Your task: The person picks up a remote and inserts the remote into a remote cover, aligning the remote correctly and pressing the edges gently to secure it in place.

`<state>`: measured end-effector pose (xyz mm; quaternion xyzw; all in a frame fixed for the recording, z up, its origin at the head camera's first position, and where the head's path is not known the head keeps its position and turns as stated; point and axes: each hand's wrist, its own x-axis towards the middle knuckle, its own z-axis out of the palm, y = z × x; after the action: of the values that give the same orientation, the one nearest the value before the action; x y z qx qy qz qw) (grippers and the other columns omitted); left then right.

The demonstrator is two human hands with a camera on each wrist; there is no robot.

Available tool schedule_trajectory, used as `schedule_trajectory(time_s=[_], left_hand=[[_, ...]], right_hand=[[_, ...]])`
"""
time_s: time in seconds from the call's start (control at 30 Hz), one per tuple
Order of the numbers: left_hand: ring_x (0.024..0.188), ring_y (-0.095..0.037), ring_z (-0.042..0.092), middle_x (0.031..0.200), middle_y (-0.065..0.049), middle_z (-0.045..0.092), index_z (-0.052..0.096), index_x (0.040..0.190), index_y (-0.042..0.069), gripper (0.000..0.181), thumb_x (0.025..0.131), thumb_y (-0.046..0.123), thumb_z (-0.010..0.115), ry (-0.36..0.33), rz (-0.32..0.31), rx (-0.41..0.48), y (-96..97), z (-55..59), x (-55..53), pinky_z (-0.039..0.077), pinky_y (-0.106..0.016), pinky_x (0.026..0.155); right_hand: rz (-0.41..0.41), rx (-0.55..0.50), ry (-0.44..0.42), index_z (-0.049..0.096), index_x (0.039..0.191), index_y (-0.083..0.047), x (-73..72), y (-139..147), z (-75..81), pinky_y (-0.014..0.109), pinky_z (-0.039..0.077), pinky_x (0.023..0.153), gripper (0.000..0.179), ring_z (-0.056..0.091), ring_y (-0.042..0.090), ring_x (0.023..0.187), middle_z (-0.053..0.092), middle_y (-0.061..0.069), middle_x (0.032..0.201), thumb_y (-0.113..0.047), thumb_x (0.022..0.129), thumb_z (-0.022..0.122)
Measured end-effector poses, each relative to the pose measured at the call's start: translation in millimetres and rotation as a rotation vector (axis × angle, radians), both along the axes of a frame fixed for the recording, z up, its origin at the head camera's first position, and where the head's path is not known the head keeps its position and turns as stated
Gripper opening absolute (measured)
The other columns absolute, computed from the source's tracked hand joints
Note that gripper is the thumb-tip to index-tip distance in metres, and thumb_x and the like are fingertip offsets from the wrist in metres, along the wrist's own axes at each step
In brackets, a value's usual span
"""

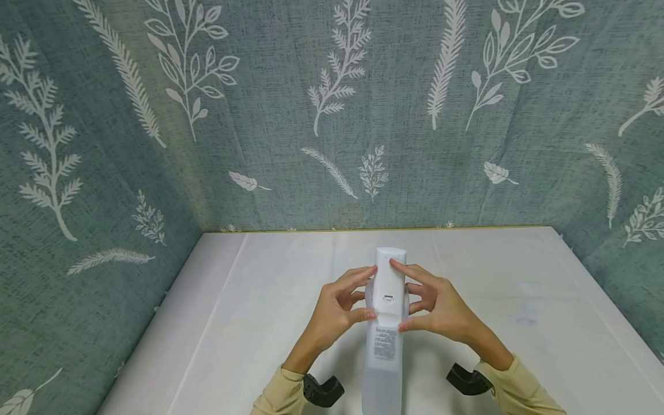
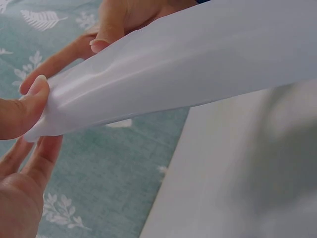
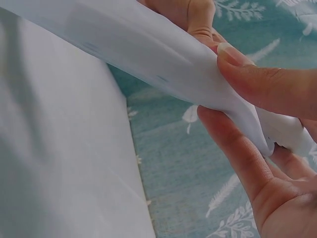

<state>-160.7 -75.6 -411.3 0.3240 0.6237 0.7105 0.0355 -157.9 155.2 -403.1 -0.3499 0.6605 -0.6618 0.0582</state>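
A long white device (image 1: 389, 282) with a small dark slot in its front stands out of the top of a translucent plastic sleeve (image 1: 381, 380). Dark print covers a patch of the sleeve below the device. My left hand (image 1: 339, 305) grips the left side, thumb low and fingertips higher up. On the opposite side, my right hand (image 1: 446, 305) holds it between thumb and fingers, its index fingertip resting on the device's upper face. Both wrist views show the sleeve (image 2: 148, 69) slanting across, with thumbs and fingers around its narrow end. The sleeve's lower end runs out of the head view.
A white table (image 1: 259, 300) lies beneath the hands. Green fabric (image 1: 280, 115) printed with white leaves rises behind it and along both sides. Black wrist straps (image 1: 323, 392) sit on both sleeved forearms.
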Motion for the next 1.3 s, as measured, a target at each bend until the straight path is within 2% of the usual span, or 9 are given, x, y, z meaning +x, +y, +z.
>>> schedule_trajectory(time_s=[0.23, 0.63, 0.87, 1.3], left_hand=[[0.122, -0.029, 0.049, 0.134, -0.010, 0.051, 0.052, 0.135, 0.004, 0.065, 0.075, -0.001, 0.076, -0.007, 0.014, 0.007, -0.5, -1.6, -0.1, 0.047, -0.043, 0.095], [0.119, -0.031, 0.050, 0.132, -0.016, 0.051, 0.052, 0.133, -0.001, 0.064, 0.074, -0.002, 0.076, 0.035, 0.023, 0.030, -1.3, -4.9, -2.0, 0.049, -0.043, 0.093], [0.120, -0.029, 0.050, 0.131, -0.011, 0.053, 0.055, 0.132, 0.003, 0.063, 0.073, -0.005, 0.076, -0.009, 0.041, 0.020, -1.8, -2.7, -1.1, 0.048, -0.043, 0.093], [0.118, -0.029, 0.050, 0.129, -0.013, 0.054, 0.056, 0.130, 0.001, 0.063, 0.071, -0.011, 0.075, -0.036, 0.062, 0.012, -1.9, -2.9, -0.9, 0.049, -0.044, 0.092]], right_hand=[[-0.004, 0.003, -0.016, 0.030, 0.148, -0.004, 0.1, -0.9, -1.4, 0.044, 0.056, 0.072, 0.096, 0.057, 0.022, 0.115, 0.042, 0.019, 0.130, 0.010, 0.067, 0.080], [0.010, -0.015, -0.010, 0.030, 0.147, -0.003, -1.6, -2.3, -3.7, 0.045, 0.056, 0.071, 0.094, 0.056, 0.022, 0.115, 0.043, 0.015, 0.133, 0.011, 0.068, 0.078], [0.020, -0.029, -0.007, 0.030, 0.147, -0.002, -1.8, -3.2, -3.7, 0.046, 0.056, 0.071, 0.093, 0.055, 0.021, 0.118, 0.042, 0.013, 0.135, 0.013, 0.068, 0.077], [0.012, -0.020, -0.040, 0.031, 0.146, -0.001, 0.6, -3.9, -3.1, 0.045, 0.056, 0.071, 0.091, 0.056, 0.020, 0.117, 0.043, 0.014, 0.135, 0.012, 0.069, 0.077]])
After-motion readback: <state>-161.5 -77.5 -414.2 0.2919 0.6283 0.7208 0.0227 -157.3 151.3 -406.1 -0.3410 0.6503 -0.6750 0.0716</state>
